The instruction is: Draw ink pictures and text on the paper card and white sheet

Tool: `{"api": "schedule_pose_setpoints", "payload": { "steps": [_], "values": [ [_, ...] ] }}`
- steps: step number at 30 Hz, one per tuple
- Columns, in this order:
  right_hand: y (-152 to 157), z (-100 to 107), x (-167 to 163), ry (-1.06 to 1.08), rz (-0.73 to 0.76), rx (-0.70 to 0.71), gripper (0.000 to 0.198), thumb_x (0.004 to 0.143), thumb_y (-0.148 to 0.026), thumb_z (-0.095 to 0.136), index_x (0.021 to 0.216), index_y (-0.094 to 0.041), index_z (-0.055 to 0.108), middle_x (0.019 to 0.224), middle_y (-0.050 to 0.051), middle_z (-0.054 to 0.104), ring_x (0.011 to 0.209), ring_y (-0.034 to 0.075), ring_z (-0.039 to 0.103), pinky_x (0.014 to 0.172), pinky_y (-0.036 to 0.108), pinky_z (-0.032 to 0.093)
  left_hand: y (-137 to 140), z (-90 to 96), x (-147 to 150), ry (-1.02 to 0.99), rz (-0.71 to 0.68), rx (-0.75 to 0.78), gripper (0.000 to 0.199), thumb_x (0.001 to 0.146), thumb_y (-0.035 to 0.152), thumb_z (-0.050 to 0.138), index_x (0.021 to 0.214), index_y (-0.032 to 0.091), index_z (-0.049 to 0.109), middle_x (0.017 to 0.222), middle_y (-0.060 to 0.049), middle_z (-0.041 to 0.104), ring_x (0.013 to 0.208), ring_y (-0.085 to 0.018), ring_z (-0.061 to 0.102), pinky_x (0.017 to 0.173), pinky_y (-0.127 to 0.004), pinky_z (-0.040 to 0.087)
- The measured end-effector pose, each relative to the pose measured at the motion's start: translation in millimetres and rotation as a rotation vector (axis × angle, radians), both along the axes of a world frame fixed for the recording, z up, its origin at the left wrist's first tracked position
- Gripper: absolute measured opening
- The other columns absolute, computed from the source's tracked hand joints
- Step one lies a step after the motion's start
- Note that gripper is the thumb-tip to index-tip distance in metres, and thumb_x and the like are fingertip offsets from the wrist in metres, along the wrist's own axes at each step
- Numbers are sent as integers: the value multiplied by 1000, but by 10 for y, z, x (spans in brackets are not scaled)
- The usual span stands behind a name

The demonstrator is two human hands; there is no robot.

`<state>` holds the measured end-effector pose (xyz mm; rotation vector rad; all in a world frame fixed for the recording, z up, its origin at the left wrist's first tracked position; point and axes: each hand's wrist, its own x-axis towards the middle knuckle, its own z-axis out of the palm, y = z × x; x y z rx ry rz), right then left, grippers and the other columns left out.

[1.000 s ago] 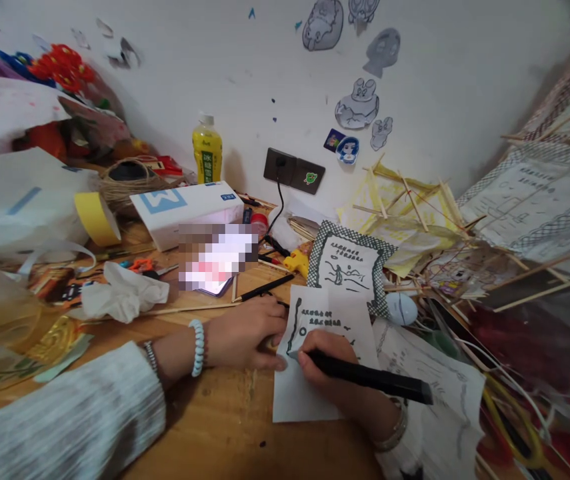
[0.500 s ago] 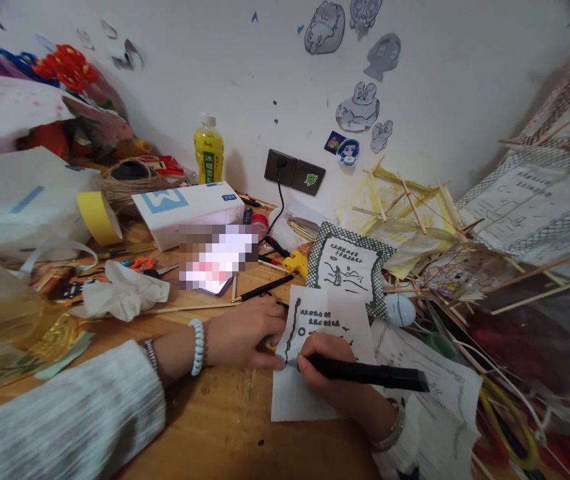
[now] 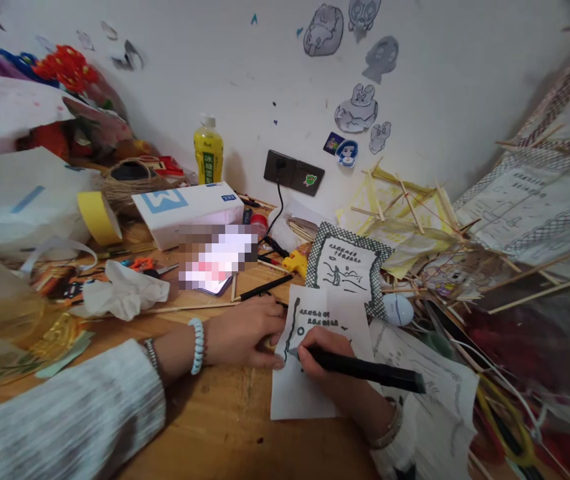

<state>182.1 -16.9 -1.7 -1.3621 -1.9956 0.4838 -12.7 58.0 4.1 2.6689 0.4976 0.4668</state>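
Note:
A black marker [image 3: 369, 369] is gripped in my right hand [image 3: 332, 363], its tip at the left part of a white paper sheet [image 3: 297, 397]. Dark handwritten characters, a thick wavy line down the left side and a small circle are drawn on this sheet. My left hand [image 3: 249, 333] lies on the wooden table with its fingers stretched to the sheet's left edge, the thumb touching it. A small yellowish bit shows between thumb and fingers; I cannot make it out. Just behind lies a drawing with a dark crosshatched border [image 3: 347, 263], partly overlapped by the sheet.
A lit phone [image 3: 219, 267], a black pen [image 3: 265, 288], crumpled tissue [image 3: 125, 290] and a white box [image 3: 189, 210] lie to the left and behind. A yellow drink bottle [image 3: 208, 150] stands by the wall. Sticks, papers and yellow-handled scissors [image 3: 507, 427] crowd the right.
My right hand and the marker tip have shifted slightly up, from the wavy line's lower end toward the small circle. The left hand stays in place.

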Motion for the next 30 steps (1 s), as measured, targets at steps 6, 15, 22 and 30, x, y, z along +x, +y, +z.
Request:
{"api": "schedule_pose_setpoints", "payload": {
  "steps": [6,15,22,30],
  "values": [
    [-4,14,-9,-19,3,19,18,75,-23,48,57,-21,47,53,1,57,50,14,52,50,25,38,4,0,1,1,-6,9,28,73,38,77,72,19,56,87,-4,60,85,-24,53,77,-34,40],
    [-10,3,24,0,49,27,18,74,-20,50,56,-21,46,52,-1,55,49,13,50,49,23,36,6,-7,3,11,-6,33,30,73,39,77,71,19,56,85,-4,60,84,-23,53,77,-34,41],
    [-20,4,37,3,88,22,18,73,-18,49,56,-20,48,52,-1,56,49,13,52,49,23,37,2,-13,4,17,4,40,30,72,39,78,72,19,56,86,-4,61,85,-24,54,76,-34,40],
    [-28,21,9,0,140,68,16,73,-19,47,57,-21,49,51,-1,58,47,13,53,47,23,36,1,1,4,22,-5,36,27,73,38,77,75,18,59,88,-5,61,86,-24,54,77,-35,40]
  ]
}}
